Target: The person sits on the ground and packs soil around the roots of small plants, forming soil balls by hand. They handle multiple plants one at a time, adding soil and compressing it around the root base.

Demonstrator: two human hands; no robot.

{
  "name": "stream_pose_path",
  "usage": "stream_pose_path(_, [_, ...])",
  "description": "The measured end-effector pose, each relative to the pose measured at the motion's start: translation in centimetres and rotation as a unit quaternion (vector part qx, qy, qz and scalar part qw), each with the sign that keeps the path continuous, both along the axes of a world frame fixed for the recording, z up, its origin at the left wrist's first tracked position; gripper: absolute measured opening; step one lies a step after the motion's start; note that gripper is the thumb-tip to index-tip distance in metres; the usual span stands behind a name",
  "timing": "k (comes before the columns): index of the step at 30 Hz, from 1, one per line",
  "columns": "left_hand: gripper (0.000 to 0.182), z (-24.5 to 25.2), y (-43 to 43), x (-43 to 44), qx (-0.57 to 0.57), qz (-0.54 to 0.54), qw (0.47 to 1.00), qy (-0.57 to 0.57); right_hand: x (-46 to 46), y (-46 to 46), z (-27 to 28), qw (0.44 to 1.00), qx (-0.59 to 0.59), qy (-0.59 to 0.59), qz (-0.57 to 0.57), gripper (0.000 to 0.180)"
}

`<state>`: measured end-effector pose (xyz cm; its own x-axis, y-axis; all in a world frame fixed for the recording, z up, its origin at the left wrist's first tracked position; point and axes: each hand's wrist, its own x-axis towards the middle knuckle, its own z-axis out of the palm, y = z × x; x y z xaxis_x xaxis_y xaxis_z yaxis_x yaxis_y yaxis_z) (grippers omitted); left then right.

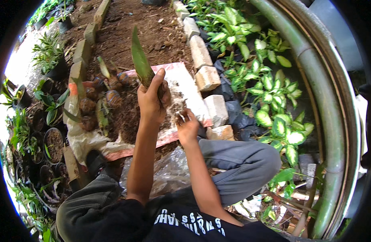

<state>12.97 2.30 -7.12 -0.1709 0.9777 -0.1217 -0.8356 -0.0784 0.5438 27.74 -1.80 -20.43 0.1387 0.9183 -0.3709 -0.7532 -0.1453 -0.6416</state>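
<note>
My left hand (153,98) is closed around the base of a leaf cutting with one broad, pointed green leaf (140,57) standing upright. Its lower end is hidden by my fingers. Lower and to the right, my right hand (188,126) hovers near the sack's edge, fingers half curled and apart, with nothing plainly in them. Beneath both hands lies a white woven sack (190,87) with pink bands. Dark loose soil (128,124) is heaped on it. Several brown, rounded root balls or bulbs (114,98) lie at the sack's left, some with leaves attached.
Bricks (200,51) edge the bare soil bed (122,36) on both sides. Variegated potted plants (267,87) crowd the right, beside a thick bamboo pole (333,121). Small pots (53,145) stand at left. Clear plastic sheeting (170,172) lies between my legs.
</note>
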Motion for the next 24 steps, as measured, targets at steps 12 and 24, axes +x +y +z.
stream_pose_path(12, [0.018, 0.9, -0.7, -9.7, 0.03, 0.167, 0.985, 0.001, -10.8, -6.7, -17.9, 0.57, 0.051, -0.743, 0.348, 0.105])
stream_pose_path(24, [0.014, 0.1, 0.6, -6.2, 0.011, 0.112, 0.993, -0.03, -12.6, -5.5, -19.6, 0.562, 0.153, -0.779, 0.232, 0.069])
